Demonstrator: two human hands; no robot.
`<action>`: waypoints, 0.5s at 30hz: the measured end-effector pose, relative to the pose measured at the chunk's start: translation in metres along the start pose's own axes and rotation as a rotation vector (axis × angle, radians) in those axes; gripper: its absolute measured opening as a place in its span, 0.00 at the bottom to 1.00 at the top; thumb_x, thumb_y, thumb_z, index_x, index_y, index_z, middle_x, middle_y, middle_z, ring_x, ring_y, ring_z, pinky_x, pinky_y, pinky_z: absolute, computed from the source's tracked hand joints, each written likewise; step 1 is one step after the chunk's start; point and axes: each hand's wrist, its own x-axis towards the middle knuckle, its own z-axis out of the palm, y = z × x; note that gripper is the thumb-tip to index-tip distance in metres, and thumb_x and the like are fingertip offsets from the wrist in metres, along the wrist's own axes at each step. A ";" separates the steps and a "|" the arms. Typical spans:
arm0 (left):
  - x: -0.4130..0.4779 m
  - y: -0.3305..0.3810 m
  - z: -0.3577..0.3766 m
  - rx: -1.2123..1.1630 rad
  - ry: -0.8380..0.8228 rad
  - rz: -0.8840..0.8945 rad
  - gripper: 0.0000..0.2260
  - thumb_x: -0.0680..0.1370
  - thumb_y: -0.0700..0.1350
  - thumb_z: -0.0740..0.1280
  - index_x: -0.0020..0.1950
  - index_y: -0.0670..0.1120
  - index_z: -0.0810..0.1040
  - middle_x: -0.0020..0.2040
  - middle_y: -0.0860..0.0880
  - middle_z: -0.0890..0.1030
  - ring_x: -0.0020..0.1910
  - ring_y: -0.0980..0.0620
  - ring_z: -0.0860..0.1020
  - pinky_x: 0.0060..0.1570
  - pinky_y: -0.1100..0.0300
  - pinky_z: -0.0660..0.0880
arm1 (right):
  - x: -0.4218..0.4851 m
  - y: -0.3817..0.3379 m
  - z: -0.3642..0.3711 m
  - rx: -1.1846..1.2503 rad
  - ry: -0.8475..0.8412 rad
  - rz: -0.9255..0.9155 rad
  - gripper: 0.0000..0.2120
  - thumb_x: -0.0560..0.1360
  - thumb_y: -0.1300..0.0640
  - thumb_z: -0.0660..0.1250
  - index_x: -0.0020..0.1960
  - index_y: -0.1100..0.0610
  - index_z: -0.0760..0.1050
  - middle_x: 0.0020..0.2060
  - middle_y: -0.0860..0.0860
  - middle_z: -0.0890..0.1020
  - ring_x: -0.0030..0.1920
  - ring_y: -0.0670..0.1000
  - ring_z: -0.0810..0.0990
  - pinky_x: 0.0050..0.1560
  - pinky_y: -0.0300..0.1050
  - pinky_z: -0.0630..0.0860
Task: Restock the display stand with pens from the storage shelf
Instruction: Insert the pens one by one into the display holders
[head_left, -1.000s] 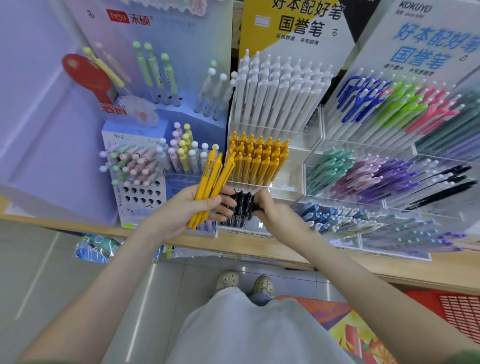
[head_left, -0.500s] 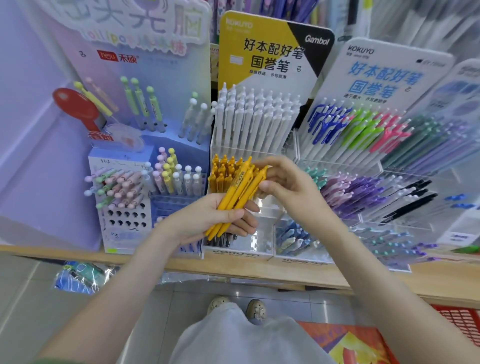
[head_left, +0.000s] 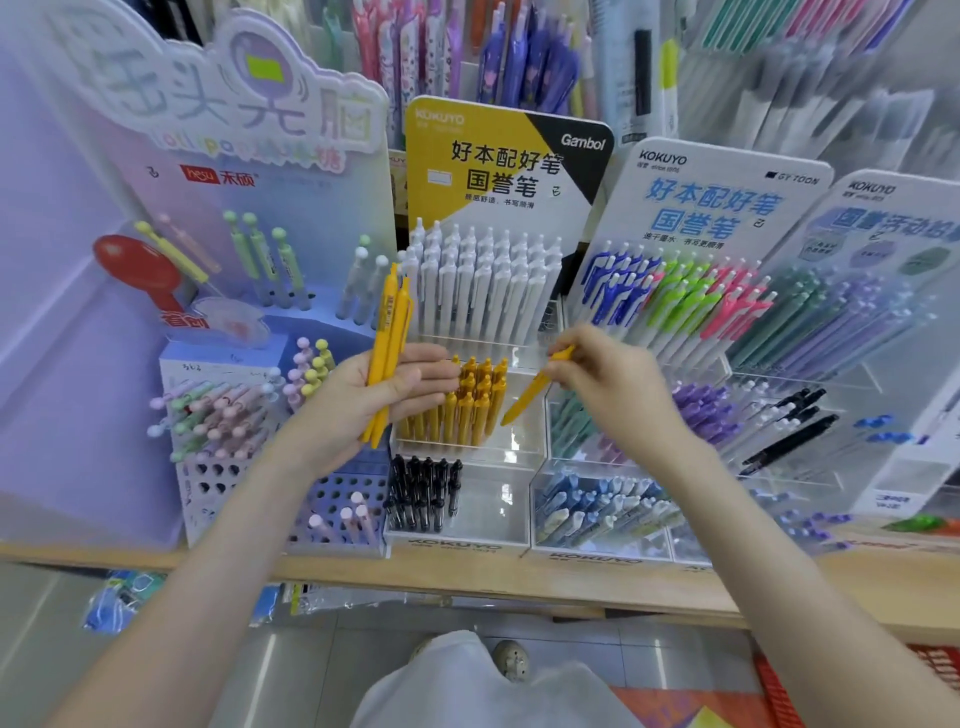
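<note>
Bundle (head_left: 388, 338) of yellow pens is being gripped by my left hand (head_left: 358, 402); at three o'clock, my right hand (head_left: 615, 387) is pinching one pen (head_left: 524, 397) over the stand (head_left: 519, 449).

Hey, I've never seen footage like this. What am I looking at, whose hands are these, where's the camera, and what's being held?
There is no machine here. These are a person's two bare hands, filmed by one wide-angle camera worn on their head, looking forward and down, so the arms seem to reach out from the bottom of the picture. On the wooden shelf stand several pen displays. The clear stand in the middle holds white pens, stocked yellow pens and black pens in stepped rows. The left hand holds a bunch of yellow pens upright. The right hand pinches a single yellow pen, angled down towards the yellow row.
</note>
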 end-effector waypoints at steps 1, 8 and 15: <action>-0.002 -0.001 0.000 -0.003 -0.001 -0.008 0.14 0.75 0.41 0.62 0.60 0.40 0.76 0.54 0.42 0.83 0.56 0.45 0.81 0.51 0.61 0.79 | -0.001 0.001 0.010 -0.047 -0.026 -0.021 0.05 0.76 0.58 0.68 0.50 0.58 0.76 0.38 0.51 0.81 0.38 0.50 0.80 0.42 0.40 0.75; -0.013 -0.015 0.004 -0.024 -0.039 -0.078 0.14 0.75 0.40 0.62 0.60 0.39 0.75 0.54 0.42 0.83 0.56 0.46 0.81 0.52 0.60 0.79 | -0.002 0.008 0.042 -0.148 -0.183 -0.063 0.08 0.77 0.57 0.65 0.54 0.60 0.75 0.38 0.53 0.80 0.38 0.52 0.77 0.44 0.48 0.75; -0.016 -0.025 0.008 -0.071 -0.067 -0.124 0.14 0.74 0.40 0.63 0.59 0.39 0.75 0.53 0.42 0.84 0.55 0.46 0.82 0.53 0.58 0.79 | -0.005 0.009 0.059 -0.172 -0.192 -0.100 0.10 0.77 0.57 0.65 0.55 0.60 0.68 0.41 0.58 0.81 0.42 0.60 0.80 0.44 0.55 0.76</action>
